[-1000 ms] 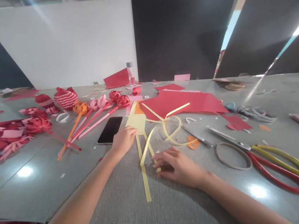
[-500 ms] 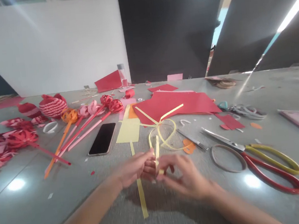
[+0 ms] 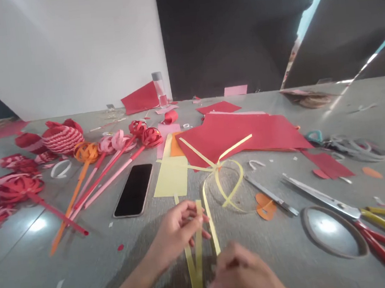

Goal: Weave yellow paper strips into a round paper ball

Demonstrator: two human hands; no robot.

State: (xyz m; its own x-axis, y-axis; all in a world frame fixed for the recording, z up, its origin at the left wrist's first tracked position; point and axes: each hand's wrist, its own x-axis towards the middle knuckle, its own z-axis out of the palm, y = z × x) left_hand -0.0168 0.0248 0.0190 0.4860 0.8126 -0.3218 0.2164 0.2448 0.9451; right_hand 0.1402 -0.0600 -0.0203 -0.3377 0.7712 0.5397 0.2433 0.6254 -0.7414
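Head view, held yellow strip: at the near middle of the tabletop, its tip standing above the fingers.
Left hand: pinching that strip between thumb and fingers.
Right hand: near and to the right, blurred, fingers curled; a long yellow strip reaches toward it, but whether it is gripped I cannot tell.
Second yellow strip: passes beneath the left hand and forms a narrow V with the held one; joined or overlapping, unclear.
Crossed yellow strips: far of the hands, meeting at one centre, some arms over the red paper sheets, one bent round.
Progress: the crossing looks made; several yellow ends lie loose, so the yellow work seems partway. Paper-strip balls on sticks, far left, look finished.
Edges and room: the near tabletop edge is out of view. The smartphone and yellow card bound the left hand's far side; scissors and an orange cutout limit the right. Mostly bare tabletop with scraps lies left of the left forearm.
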